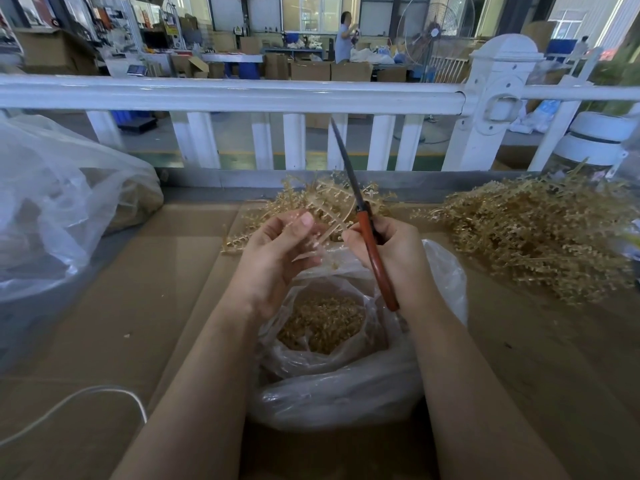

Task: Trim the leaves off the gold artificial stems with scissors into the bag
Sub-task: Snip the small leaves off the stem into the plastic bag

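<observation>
Holding the scissors (367, 233) by the red handles, the right hand (391, 251) has its fingers curled around them, and the dark blades point up and away, seemingly closed. The left hand (273, 258) pinches a gold stem (332, 216) with curled fingers just above the open bag (346, 368), where cut leaves (322, 323) lie; the stem's lower end is hidden behind the fingers. More stems (540, 233) are piled on the tabletop (138, 306) at right, cut off by the frame edge, and a big bag (62, 209) at left has blurry contents.
</observation>
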